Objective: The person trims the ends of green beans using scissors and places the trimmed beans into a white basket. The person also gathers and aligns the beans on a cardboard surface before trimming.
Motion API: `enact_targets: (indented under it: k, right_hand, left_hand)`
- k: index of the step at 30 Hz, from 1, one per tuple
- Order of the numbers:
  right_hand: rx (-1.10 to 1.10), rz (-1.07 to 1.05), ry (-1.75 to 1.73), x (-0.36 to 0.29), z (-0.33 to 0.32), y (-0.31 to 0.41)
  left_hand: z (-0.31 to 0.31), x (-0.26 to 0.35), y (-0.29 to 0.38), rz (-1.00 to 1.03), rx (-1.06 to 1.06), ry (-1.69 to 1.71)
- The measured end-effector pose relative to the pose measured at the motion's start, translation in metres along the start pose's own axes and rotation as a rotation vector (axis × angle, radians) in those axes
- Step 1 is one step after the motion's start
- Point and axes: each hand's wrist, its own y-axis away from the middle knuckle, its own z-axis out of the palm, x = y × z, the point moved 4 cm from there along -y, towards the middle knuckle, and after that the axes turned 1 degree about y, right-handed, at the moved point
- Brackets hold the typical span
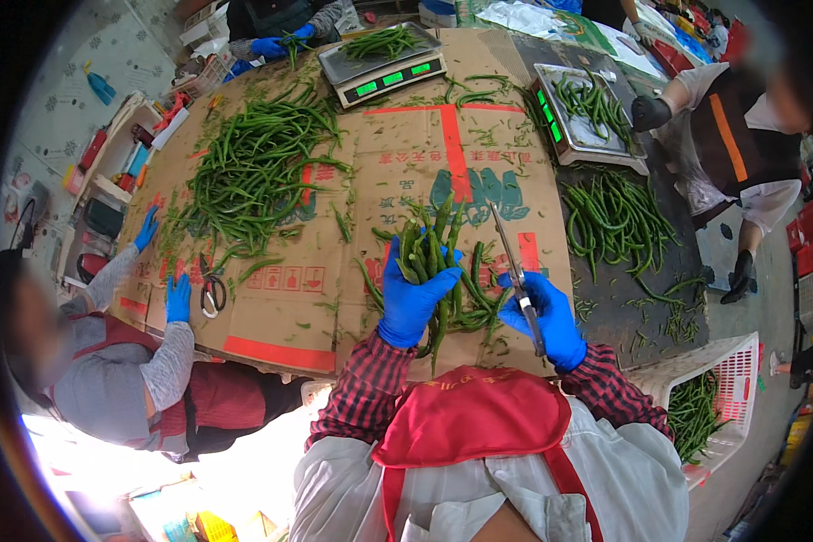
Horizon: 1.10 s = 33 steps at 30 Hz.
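Note:
My left hand (412,298), in a blue glove, grips an upright bunch of long green chili peppers (435,254), their ends pointing away from me. In my right hand (549,315), also blue-gloved, is a pair of scissors (515,267), seen nearly edge-on with its blades pointing away from me. The blades are to the right of the bunch and apart from it. Beneath and between my hands, loose peppers (475,291) lie on the cardboard table cover (379,183) among small green trimmings.
A large pepper heap (257,169) lies left, near other scissors (211,291) and a co-worker's gloved hands (178,298). Scales with peppers stand at the far side (383,74) and right (582,129). More peppers (616,213) lie right, above a white crate (725,406). Other people stand around.

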Motion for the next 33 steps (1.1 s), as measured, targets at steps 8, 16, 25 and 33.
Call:
enact_targets:
  k: [8,16,25,33]
  right_hand:
    - [-0.015,0.043,-0.524,0.025,0.041,-0.030]
    - [-0.174,0.142,-0.950,0.023,0.031,-0.045]
    - [-0.123,0.110,-0.679,0.012,-0.005,-0.045]
    - [-0.027,0.095,-0.258,-0.015,-0.058,-0.044]
  left_hand:
    - [0.044,0.004,0.010,0.224,0.132,-0.336]
    - [0.067,0.013,0.012,0.593,0.167,-0.847]
    - [0.090,-0.005,0.000,0.528,0.070,-0.765]
    - [0.110,-0.041,-0.036,0.014,-0.056,0.102]
